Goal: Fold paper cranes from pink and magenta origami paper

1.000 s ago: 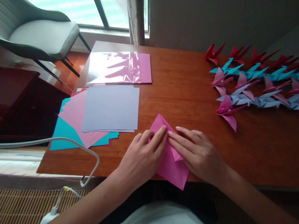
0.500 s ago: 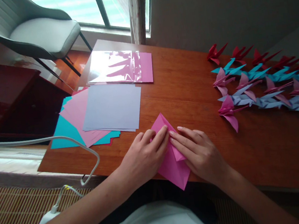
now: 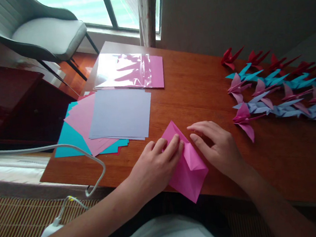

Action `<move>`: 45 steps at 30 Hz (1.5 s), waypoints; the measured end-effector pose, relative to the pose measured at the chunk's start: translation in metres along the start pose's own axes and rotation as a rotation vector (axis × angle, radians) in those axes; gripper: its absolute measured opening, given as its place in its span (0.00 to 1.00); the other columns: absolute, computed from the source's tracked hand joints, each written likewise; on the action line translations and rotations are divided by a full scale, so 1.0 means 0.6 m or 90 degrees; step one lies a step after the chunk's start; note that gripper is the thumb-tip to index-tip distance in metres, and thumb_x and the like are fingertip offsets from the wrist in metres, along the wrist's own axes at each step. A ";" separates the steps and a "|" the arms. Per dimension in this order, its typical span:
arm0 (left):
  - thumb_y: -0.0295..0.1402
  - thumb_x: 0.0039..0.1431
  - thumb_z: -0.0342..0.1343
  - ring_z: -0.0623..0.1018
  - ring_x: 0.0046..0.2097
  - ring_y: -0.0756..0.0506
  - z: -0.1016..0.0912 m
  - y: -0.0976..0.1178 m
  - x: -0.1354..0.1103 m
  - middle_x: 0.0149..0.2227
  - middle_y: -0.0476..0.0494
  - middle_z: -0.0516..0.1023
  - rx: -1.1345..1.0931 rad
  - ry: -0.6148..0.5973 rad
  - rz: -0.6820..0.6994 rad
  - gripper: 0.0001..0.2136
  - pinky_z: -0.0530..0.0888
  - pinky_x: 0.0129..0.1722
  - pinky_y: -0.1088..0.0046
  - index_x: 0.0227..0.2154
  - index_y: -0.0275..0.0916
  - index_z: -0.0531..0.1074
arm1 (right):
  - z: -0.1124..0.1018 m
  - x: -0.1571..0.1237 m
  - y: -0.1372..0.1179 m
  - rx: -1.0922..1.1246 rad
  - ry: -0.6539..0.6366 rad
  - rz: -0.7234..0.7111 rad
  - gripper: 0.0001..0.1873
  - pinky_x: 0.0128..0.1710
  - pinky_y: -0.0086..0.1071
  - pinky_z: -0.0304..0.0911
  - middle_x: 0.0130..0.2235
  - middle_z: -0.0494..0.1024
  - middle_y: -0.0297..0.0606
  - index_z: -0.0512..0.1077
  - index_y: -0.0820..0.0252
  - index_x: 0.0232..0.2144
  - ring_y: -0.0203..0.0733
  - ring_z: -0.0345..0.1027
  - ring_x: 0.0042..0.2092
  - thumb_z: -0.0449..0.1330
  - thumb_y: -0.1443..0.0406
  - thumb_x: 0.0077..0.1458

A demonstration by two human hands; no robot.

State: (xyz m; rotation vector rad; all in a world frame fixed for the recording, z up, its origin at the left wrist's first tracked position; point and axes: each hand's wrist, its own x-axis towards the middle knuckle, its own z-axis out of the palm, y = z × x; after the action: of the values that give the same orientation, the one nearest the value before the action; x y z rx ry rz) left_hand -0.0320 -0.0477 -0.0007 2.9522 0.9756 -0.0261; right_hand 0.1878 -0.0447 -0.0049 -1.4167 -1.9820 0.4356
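Note:
A partly folded pink paper (image 3: 188,168) lies at the near edge of the wooden table (image 3: 200,87), its lower tip hanging over the edge. My left hand (image 3: 156,164) lies flat on its left half, fingers stretched out and pressing it down. My right hand (image 3: 221,147) rests beside the paper's right edge, fingers curved and apart, thumb tip touching the fold.
A stack of lilac, pink and teal sheets (image 3: 112,118) lies to the left, with a clear packet of pink paper (image 3: 129,70) behind it. Rows of folded paper cranes (image 3: 274,86) fill the right side. A white cable (image 3: 64,150) crosses the left edge. A grey chair (image 3: 40,33) stands by the window.
My right hand has slid off the paper to the right, uncovering a folded flap. The left hand stays pressed on the paper.

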 end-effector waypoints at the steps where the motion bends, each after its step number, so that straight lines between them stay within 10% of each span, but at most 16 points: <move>1: 0.32 0.68 0.49 0.72 0.49 0.40 0.000 0.000 0.000 0.67 0.37 0.64 0.000 -0.002 -0.001 0.23 0.73 0.44 0.61 0.65 0.40 0.63 | 0.008 0.016 0.002 -0.003 -0.012 0.005 0.07 0.46 0.42 0.70 0.41 0.81 0.41 0.76 0.56 0.42 0.47 0.74 0.44 0.58 0.65 0.64; 31: 0.30 0.70 0.45 0.70 0.53 0.39 -0.001 0.003 0.000 0.70 0.36 0.59 -0.011 -0.047 -0.012 0.24 0.74 0.49 0.59 0.68 0.37 0.59 | 0.050 0.071 0.019 -0.038 -0.078 0.029 0.02 0.44 0.39 0.63 0.36 0.76 0.37 0.73 0.56 0.33 0.45 0.67 0.41 0.63 0.66 0.59; 45: 0.31 0.71 0.44 0.70 0.52 0.39 0.001 0.001 -0.003 0.68 0.35 0.62 -0.008 -0.016 -0.008 0.24 0.73 0.48 0.60 0.68 0.35 0.58 | -0.006 0.041 0.009 -0.007 -0.178 0.067 0.04 0.43 0.38 0.64 0.36 0.76 0.36 0.73 0.57 0.35 0.44 0.69 0.41 0.66 0.69 0.58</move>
State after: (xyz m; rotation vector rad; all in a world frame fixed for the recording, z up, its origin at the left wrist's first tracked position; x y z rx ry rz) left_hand -0.0328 -0.0493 -0.0014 2.9271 0.9865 -0.0580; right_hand 0.1892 -0.0202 0.0026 -1.5411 -2.1351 0.7055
